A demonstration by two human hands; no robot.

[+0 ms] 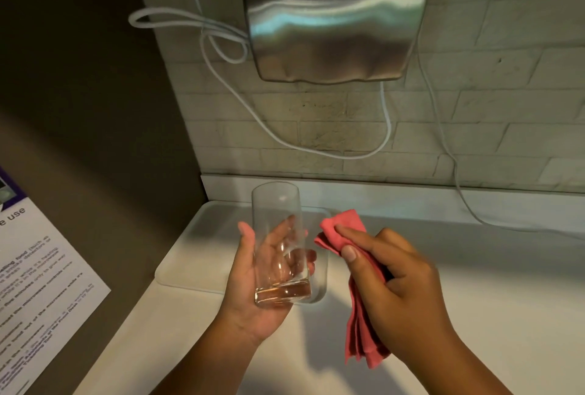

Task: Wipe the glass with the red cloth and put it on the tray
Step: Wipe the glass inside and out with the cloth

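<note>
From the head view, the left hand cradles a clear glass — palm up, fingers curled behind it and showing through its wall, thumb up along its left side. The grip is closed around the lower half of the glass, whose thick base sits low in the palm and whose open mouth points up and away, tilted a little to the left. It is held in the air, above the near right corner of the white tray, not resting on it.

Just to the right of that grip, apart from the glass by a narrow gap, the right hand holds the red cloth. The thumb and forefinger pinch its folded upper end, which pokes out toward the glass; the other fingers are curled in over the cloth, and the loose folds hang below the hand, down toward the counter. Cloth and glass do not touch.

Behind both grips the tray lies flat on the pale counter, pushed toward the back left corner. Above them a brushed-metal hand dryer is fixed to the white brick wall, with a white cable looping down the wall from its left side. Left of the glass-holding hand, a printed notice is stuck to the dark side panel.
</note>
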